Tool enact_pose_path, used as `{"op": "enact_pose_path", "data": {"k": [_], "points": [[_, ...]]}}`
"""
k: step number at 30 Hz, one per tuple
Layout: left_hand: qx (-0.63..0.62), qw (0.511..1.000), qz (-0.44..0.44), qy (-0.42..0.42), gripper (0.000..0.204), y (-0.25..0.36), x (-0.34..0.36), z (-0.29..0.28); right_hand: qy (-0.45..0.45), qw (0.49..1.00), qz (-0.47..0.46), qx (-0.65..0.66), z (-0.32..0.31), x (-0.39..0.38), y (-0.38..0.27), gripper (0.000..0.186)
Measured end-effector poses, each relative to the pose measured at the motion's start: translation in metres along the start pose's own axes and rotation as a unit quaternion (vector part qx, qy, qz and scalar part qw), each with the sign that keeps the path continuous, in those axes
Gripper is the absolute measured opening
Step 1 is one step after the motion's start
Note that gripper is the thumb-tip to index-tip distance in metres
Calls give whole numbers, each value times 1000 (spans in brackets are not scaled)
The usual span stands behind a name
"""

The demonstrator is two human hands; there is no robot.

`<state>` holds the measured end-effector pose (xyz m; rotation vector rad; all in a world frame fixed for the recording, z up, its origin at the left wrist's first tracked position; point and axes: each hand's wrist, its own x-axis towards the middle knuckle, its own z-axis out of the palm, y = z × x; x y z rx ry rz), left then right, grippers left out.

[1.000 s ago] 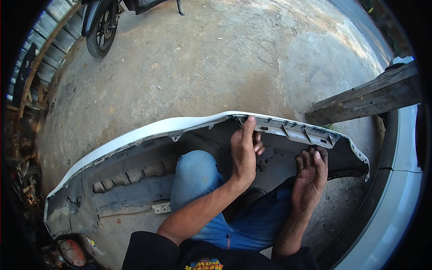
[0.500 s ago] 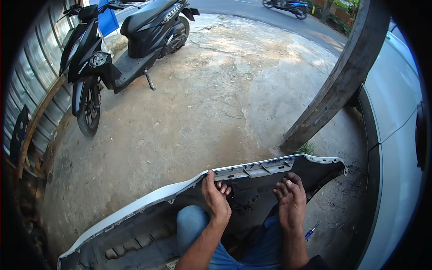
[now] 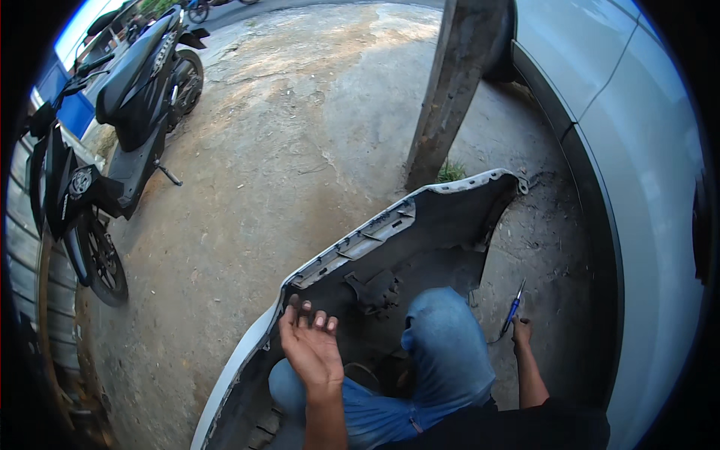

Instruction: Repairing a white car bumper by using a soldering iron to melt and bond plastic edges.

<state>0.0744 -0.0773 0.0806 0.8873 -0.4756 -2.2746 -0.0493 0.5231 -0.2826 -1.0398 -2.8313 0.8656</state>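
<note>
A car bumper (image 3: 379,232), white on its outer edge with a dark inner side, lies across my lap and slants up to the right. My left hand (image 3: 313,349) is palm up beside its upper rim, fingers apart and slightly bent, holding nothing. Down on the right, my right hand (image 3: 523,330) reaches to the floor and closes at the lower end of a blue-handled soldering iron (image 3: 513,307). The iron's thin metal tip points away from me. A dark cord seems to curve from its lower end. My fingers partly hide the grip.
A black scooter (image 3: 135,112) stands on its side stand at left, before a corrugated metal wall (image 3: 22,292). A post (image 3: 450,97) rises beyond the bumper, with grass (image 3: 451,171) at its foot. A pale car (image 3: 637,150) is close on the right. Concrete floor (image 3: 225,225) spreads ahead.
My view has turned to the right. My right hand has left the bumper's inner side and gone down to the soldering iron on the floor. My left hand has come off the rim and opened.
</note>
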Motion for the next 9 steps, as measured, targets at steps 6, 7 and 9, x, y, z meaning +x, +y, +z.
{"op": "enact_pose_path", "data": {"k": [6,7,9], "points": [[-19,994,89,-64,25,56,-36,-23,-122,990,69,28,32,-87,-73,88],[-14,993,95,-70,26,58,-36,-28,-117,992,47,-1,32,-96,-77,87],[-27,991,88,-97,25,59,-31,-38,-119,992,14,-31,36,-100,-91,87]]}}
